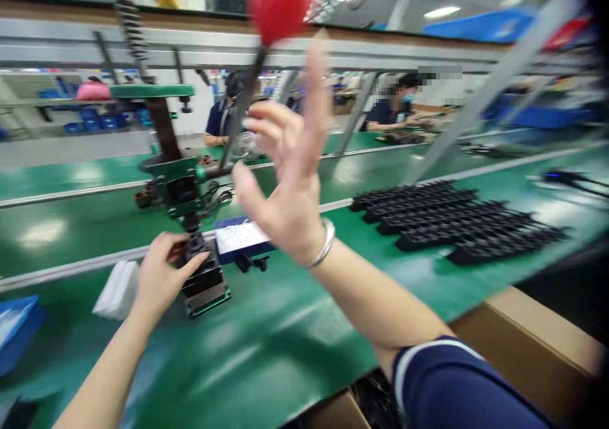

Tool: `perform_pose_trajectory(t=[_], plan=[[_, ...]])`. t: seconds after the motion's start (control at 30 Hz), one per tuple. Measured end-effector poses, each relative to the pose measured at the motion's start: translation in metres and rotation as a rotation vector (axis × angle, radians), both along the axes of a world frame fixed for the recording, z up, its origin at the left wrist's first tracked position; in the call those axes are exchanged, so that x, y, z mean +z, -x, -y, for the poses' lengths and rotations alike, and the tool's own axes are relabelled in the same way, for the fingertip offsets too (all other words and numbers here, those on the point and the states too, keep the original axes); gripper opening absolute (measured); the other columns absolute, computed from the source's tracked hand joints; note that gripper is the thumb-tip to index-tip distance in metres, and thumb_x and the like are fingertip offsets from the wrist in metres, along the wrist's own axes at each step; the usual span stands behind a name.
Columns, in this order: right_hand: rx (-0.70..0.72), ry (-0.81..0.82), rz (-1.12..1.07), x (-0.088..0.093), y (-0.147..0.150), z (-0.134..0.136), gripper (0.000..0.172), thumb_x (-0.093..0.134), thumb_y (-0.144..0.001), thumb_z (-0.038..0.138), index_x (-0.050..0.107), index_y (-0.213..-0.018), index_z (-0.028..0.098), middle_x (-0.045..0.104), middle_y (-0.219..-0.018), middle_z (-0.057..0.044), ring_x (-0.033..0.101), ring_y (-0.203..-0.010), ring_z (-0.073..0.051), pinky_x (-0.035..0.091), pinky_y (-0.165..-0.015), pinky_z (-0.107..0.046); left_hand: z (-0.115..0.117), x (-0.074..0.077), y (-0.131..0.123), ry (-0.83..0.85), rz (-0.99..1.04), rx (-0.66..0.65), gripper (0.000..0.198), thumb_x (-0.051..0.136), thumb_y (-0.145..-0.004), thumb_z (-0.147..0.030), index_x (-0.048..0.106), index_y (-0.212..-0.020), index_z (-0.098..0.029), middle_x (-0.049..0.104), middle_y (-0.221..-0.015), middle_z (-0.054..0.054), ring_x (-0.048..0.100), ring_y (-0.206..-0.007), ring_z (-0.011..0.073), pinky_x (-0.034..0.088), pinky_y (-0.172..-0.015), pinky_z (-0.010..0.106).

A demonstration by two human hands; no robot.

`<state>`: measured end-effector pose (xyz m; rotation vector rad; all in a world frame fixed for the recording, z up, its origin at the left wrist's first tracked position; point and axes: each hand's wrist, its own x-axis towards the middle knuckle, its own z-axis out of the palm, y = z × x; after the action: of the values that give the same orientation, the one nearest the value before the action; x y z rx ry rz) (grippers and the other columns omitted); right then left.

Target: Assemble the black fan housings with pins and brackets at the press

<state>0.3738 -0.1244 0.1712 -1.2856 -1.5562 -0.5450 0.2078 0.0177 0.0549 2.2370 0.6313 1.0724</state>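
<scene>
A green and black hand press (pixel 181 188) stands on the green bench in front of me, its long lever (pixel 243 108) tipped up with a blurred red knob (pixel 280 4) on top. My left hand (pixel 164 270) is at the press's lower block, thumb and fingers closed around a small dark part under the ram; what it is cannot be made out. My right hand (pixel 295 188), with a silver bangle (pixel 326 242) on its wrist, is raised beside the lever. Its fingers are spread and blurred, and nothing is in it.
Rows of black strip-like parts (pixel 457 219) lie on the right. Behind the press base sits a blue box (pixel 242 238) with white contents. A white block (pixel 117 289) and a blue bin (pixel 19 330) are at left; a cardboard box (pixel 533 346) is below right. Two people work beyond.
</scene>
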Motion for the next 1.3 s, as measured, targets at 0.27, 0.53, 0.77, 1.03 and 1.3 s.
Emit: perform_pose_trajectory(t=[0.27, 0.53, 0.77, 1.03, 1.3], plan=[[-0.21, 0.607, -0.422, -0.145, 0.028, 0.048, 0.055, 0.069, -0.079, 0.035, 0.044, -0.125, 0.018, 0.054, -0.109, -0.009, 0.065, -0.087, -0.023, 0.059, -0.076, -0.039, 0.076, -0.06, -0.031, -0.392, 0.089, -0.156, 0.028, 0.057, -0.091, -0.022, 0.055, -0.118, -0.024, 0.061, -0.099, 0.007, 0.063, -0.09, 0.022, 0.055, -0.077, 0.035], [-0.569, 0.53, -0.515, -0.196, -0.05, 0.091, 0.03, 0.067, -0.076, 0.024, 0.05, -0.1, 0.022, 0.057, -0.089, 0.0, 0.062, -0.07, -0.015, 0.055, -0.065, -0.028, 0.133, -0.116, -0.11, -0.267, -0.005, -0.216, 0.042, 0.049, -0.095, -0.025, 0.041, -0.135, -0.019, 0.059, -0.116, 0.014, 0.066, -0.105, 0.027, 0.06, -0.081, 0.038], [-0.969, 0.396, -0.616, -0.225, -0.236, 0.095, 0.027, 0.062, -0.092, 0.033, 0.059, -0.111, 0.014, 0.061, -0.108, -0.007, 0.062, -0.089, -0.017, 0.055, -0.079, -0.036, 0.148, -0.153, -0.114, -0.306, -0.234, -0.487, 0.05, 0.044, -0.095, -0.019, 0.035, -0.144, -0.021, 0.054, -0.137, 0.017, 0.062, -0.121, 0.0265, 0.061, -0.088, 0.035], [-1.152, 0.24, -0.685, -0.233, -0.35, 0.077, 0.034, 0.06, -0.095, 0.036, 0.058, -0.122, 0.016, 0.06, -0.123, -0.009, 0.062, -0.104, -0.021, 0.055, -0.088, -0.042, 0.154, -0.167, -0.12, -0.308, -0.214, -0.451, 0.04, 0.041, -0.094, -0.018, 0.047, -0.134, -0.019, 0.061, -0.129, 0.016, 0.068, -0.111, 0.0262, 0.061, -0.086, 0.034], [-1.147, 0.168, -0.635, -0.263, -0.323, 0.081, 0.044, 0.061, -0.094, 0.037, 0.051, -0.131, 0.017, 0.055, -0.129, -0.011, 0.06, -0.107, -0.023, 0.054, -0.09, -0.044, 0.153, -0.162, -0.12, -0.3, -0.269, -0.467, 0.039, 0.039, -0.093, -0.014, 0.05, -0.13, -0.019, 0.062, -0.126, 0.015, 0.067, -0.111, 0.0266, 0.061, -0.088, 0.036]])
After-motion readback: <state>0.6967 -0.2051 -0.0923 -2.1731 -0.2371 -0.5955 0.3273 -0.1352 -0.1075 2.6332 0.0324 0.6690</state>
